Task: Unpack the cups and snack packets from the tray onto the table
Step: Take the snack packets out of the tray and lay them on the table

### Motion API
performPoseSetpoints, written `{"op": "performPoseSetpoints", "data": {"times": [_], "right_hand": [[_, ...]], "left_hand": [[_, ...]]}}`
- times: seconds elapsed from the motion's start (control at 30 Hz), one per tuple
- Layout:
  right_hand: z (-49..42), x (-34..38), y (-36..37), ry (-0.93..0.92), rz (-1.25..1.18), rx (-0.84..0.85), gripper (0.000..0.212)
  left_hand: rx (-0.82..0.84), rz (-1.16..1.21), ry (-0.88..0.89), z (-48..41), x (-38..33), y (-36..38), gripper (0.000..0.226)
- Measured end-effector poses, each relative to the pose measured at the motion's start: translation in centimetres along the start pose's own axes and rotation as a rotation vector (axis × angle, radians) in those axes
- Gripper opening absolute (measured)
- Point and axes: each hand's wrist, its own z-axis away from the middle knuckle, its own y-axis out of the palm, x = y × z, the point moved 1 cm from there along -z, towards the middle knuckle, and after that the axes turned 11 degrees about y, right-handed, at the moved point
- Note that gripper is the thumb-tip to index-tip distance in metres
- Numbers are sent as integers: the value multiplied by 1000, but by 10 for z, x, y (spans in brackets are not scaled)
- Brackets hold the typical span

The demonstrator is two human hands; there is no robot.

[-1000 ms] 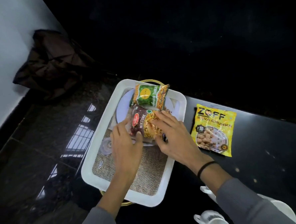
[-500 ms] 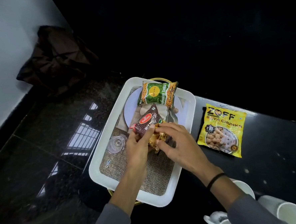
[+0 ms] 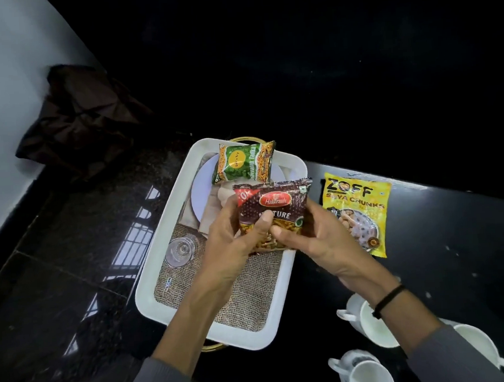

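- Both hands grip the brown mixture packet [image 3: 273,216] by its lower half, left hand [image 3: 236,245] at its 8 o'clock, right hand [image 3: 315,240] at its 4 o'clock, thumbs pressed on the front, likely so the slack bag stays flat
- The packet is held above the white tray [image 3: 164,225], over the burlap liner [image 3: 245,300]
- The green packet [image 3: 243,164] lies in the tray at 12 o'clock, not yet unpacked
- The yellow packet [image 3: 358,211] lies on the black table [image 3: 453,222] at the tray's 3 o'clock, a likely spot beside which to set this one
- White cups [image 3: 371,325] stand on the table at 5 o'clock
- A small glass [image 3: 180,251] sits in the tray at 9 o'clock
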Motion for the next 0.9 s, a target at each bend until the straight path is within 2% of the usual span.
{"op": "performPoseSetpoints", "data": {"times": [0.07,0.17,0.27,0.37,0.53,0.77,0.83,0.9], "right_hand": [[2,-2,-12,38,-103,-68,66],[10,-7,-32,208,-259,-126,83],[21,-11,-51,304,-365,-118,59],[32,-16,-71,307,-380,-143,45],[51,-29,-105,240,-403,-319,42],[60,-70,-154,206,-456,-545,41],[57,-80,-164,265,-357,-618,40],[56,-89,-173,286,-161,-703,34]], "left_hand": [[17,18,-52,-5,2,9,38],[50,41,-190,-9,4,32,53],[50,0,-243,-10,8,55,48],[73,-17,-282,-12,9,79,53],[69,-1,-301,-15,18,127,58],[166,-305,-182,-26,38,190,50],[206,-514,-115,-28,43,198,51],[221,-660,-34,-27,46,200,46]]}}
